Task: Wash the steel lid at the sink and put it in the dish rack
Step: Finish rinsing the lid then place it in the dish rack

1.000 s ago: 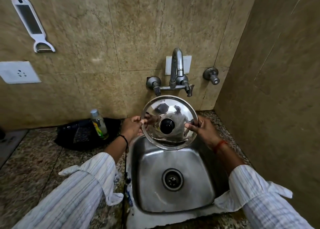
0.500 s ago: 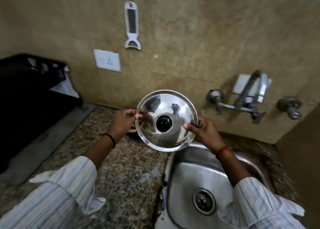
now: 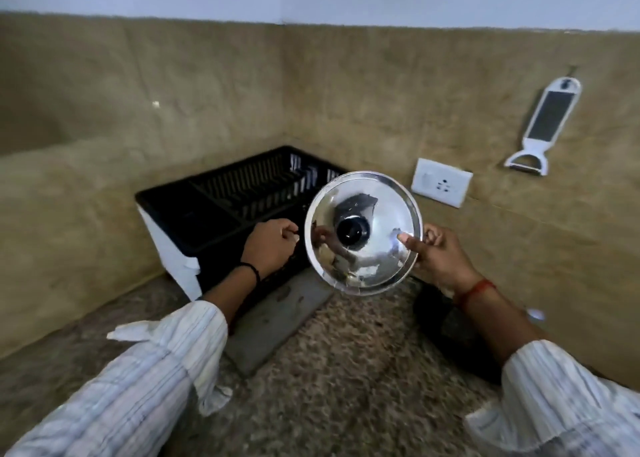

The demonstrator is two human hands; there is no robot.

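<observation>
The round steel lid (image 3: 363,273) with a black knob at its centre is held up, tilted, shiny face toward me, just in front of the right end of the black dish rack (image 3: 221,197). My right hand (image 3: 440,259) pinches its right rim, thumb on the front face. My left hand (image 3: 272,249) is curled into a fist just left of the lid's rim, over the rack's front edge, with a narrow dark gap between it and the lid. The sink is out of view.
The rack stands in the wall corner on a speckled granite counter (image 3: 346,387). A grey mat (image 3: 277,321) lies before it. A white wall socket (image 3: 441,186) and a hanging white peeler (image 3: 543,127) are at right. A dark object (image 3: 446,325) sits under my right forearm.
I have turned left, away from the sink and tap, carrying the lid to the dish rack. My left hand no longer grips the rim; the right hand holds the lid alone.
</observation>
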